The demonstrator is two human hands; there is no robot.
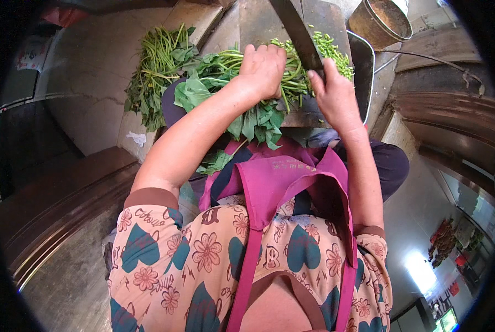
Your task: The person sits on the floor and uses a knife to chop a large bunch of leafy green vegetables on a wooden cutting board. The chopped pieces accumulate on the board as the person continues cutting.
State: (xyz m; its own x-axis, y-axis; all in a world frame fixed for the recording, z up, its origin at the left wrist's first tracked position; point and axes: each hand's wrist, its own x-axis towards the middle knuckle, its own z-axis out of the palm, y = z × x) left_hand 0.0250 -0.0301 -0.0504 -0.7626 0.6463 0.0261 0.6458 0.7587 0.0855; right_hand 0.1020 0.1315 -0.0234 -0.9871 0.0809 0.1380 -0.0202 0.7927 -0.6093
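My left hand [263,71] is closed over a bunch of leafy green stems [228,60], pressing it onto a wooden cutting board [329,16]. Big dark leaves [257,123] from the bunch hang over the board's near edge. In my right hand [336,95] is a large knife [296,34], its dark blade slanting up and away to the left, beside the stem ends. Short chopped stem pieces [341,62] lie scattered on the board right of the blade and beyond it. The knife's handle is hidden in my fist.
Another pile of leafy stems [158,72] lies to the left of the board. A black tub with a pale rim [371,72] stands under the board's right side. Farther right are a worn bucket [377,25] and a thin dark cable [433,57]. A magenta apron [275,180] covers my lap.
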